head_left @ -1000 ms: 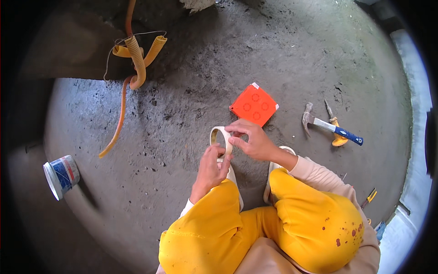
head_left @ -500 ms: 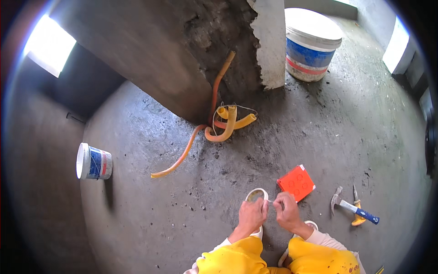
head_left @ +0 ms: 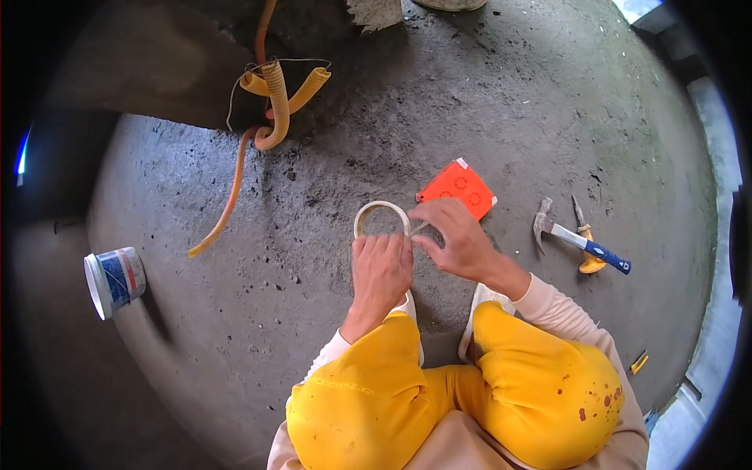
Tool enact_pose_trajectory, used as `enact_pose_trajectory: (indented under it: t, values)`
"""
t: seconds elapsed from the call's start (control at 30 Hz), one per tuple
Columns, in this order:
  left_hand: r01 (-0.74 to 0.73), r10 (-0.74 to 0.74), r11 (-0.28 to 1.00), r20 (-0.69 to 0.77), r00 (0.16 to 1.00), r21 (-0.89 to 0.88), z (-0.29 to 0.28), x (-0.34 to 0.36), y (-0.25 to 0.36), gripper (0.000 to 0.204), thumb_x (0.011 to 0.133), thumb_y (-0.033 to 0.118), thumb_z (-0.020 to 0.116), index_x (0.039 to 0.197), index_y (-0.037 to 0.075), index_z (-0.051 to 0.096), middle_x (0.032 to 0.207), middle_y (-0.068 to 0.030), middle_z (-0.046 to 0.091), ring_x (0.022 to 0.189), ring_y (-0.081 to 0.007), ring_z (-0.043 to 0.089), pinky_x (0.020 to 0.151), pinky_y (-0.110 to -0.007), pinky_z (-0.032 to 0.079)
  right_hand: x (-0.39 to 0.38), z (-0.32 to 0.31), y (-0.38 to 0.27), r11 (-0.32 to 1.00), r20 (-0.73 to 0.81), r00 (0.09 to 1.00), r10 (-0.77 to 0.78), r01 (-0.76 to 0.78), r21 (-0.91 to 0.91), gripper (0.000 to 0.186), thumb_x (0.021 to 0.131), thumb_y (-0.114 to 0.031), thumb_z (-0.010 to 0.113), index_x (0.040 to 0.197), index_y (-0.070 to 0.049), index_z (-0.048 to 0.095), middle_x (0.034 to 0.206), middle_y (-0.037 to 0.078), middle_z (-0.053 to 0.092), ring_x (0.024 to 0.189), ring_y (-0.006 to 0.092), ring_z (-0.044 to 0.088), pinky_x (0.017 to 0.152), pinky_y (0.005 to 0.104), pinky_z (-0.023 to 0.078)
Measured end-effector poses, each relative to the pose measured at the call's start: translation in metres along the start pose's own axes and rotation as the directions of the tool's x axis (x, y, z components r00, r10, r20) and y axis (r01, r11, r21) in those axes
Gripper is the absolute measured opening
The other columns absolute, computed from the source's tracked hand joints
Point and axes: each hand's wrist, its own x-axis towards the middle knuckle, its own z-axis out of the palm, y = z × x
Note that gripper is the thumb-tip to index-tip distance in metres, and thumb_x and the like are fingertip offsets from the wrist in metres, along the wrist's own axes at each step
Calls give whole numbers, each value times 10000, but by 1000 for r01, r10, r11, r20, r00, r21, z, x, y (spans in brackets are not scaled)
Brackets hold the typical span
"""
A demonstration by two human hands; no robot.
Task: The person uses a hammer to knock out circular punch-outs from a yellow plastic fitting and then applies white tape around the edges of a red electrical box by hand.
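A roll of pale tape (head_left: 379,212) is held up over the concrete floor by my left hand (head_left: 381,271), whose fingers grip its lower edge. My right hand (head_left: 454,237) pinches the loose end of the tape at the roll's right side. Both hands are in front of my knees in yellow trousers (head_left: 439,392). An orange square box (head_left: 457,188) lies on the floor just beyond my right hand.
Yellow and orange corrugated conduits (head_left: 270,110) come out of the wall base at the upper left. A small white and blue tub (head_left: 114,280) lies on its side at the left. A hammer (head_left: 576,237) and a yellow-handled tool (head_left: 587,249) lie at the right.
The view has tilted back down from the wall toward my knees. My hands stay on the tape roll, and my right hand now pulls its end a little away.
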Motion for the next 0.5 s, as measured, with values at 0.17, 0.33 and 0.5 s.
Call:
enact_pose_trajectory:
  t: [0.17, 0.33, 0.5]
  values:
    - [-1, 1, 1000, -5, 1000, 11, 7, -7, 3, 111, 861, 110, 630, 797, 73, 549, 706, -90, 535, 715, -300, 535, 727, -414, 380, -7, 4, 9, 970, 93, 983, -159, 173, -172, 172, 738, -23, 673, 901, -68, 638, 855, 59, 598, 884, 259, 582, 854, 403, 425]
    - [97, -98, 995, -47, 994, -22, 9, -8, 1, 181, 866, 135, 633, 719, 73, 546, 644, -96, 514, 657, -306, 523, 710, -411, 381, -8, 13, -7, 897, 70, 974, -215, 225, -381, 103, 755, -73, 631, 856, -86, 620, 778, 49, 513, 818, 251, 546, 868, 424, 407]
    - [408, -416, 829, 65, 907, -382, 29, -17, -14, 239, 903, 205, 592, 724, 47, 595, 665, -114, 580, 660, -315, 552, 706, -387, 392, -15, 25, -1, 884, -7, 974, -228, 204, -421, 94, 738, -88, 626, 827, -88, 595, 770, 51, 490, 808, 257, 530, 865, 429, 400]
